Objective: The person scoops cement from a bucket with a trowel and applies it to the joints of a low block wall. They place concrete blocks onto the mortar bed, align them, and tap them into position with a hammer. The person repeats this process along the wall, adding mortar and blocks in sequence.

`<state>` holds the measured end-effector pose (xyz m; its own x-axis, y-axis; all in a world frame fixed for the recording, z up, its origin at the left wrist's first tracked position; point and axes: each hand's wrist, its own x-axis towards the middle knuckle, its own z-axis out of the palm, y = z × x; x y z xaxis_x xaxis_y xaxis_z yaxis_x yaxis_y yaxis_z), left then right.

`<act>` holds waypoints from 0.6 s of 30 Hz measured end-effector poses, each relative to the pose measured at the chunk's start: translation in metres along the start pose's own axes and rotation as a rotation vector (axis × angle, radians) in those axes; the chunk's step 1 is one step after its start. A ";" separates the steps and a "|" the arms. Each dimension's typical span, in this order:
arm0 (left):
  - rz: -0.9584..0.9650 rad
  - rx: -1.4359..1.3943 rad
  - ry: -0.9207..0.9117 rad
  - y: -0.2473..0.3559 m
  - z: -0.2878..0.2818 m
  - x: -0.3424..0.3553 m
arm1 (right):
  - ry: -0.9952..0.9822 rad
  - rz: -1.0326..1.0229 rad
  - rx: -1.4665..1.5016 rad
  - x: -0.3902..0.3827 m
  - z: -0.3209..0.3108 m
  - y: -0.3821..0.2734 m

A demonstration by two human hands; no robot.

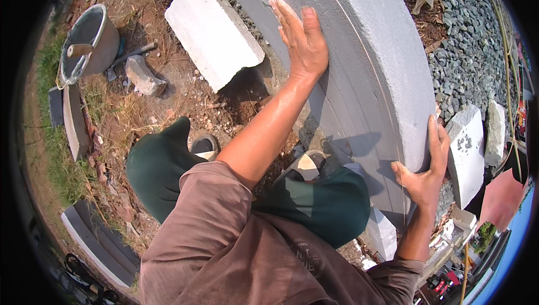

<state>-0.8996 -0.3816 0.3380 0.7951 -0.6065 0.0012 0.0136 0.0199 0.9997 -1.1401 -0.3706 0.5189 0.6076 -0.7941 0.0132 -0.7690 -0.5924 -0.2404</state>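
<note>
A long grey concrete kerb block [387,52] curves down from the top of the view, with a thin string line running along it. My left hand [306,47] lies against its inner side, fingers stretched out and thumb apart, holding nothing. Lower right, my right hand [424,179] straddles the kerb's top near its near end. Its thumb rests on the inner side and its fingers reach over the outer edge, so it grips the block. Just beyond my left fingertips, a dark gap separates two kerb pieces.
Left of my left arm lies a rough white block [210,30]. A bucket [92,47] with a wooden-handled tool stands farther left, near a broken stone chunk [145,75]. Gravel [469,41] is heaped beyond the kerb, and a pale slab [467,153] lies right of my right hand.
</note>
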 end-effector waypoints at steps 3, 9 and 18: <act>0.023 0.017 -0.001 0.001 0.009 -0.014 | -0.030 -0.047 0.047 -0.015 -0.007 0.017; 0.034 -0.014 0.025 0.003 0.004 0.009 | 0.004 -0.050 -0.018 0.003 -0.001 0.003; 0.015 -0.019 0.043 0.000 0.009 0.006 | -0.006 -0.015 -0.007 0.001 -0.002 0.000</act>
<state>-0.9005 -0.3928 0.3377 0.8204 -0.5715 0.0147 0.0129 0.0442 0.9989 -1.1401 -0.3718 0.5204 0.6205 -0.7841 0.0113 -0.7608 -0.6055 -0.2336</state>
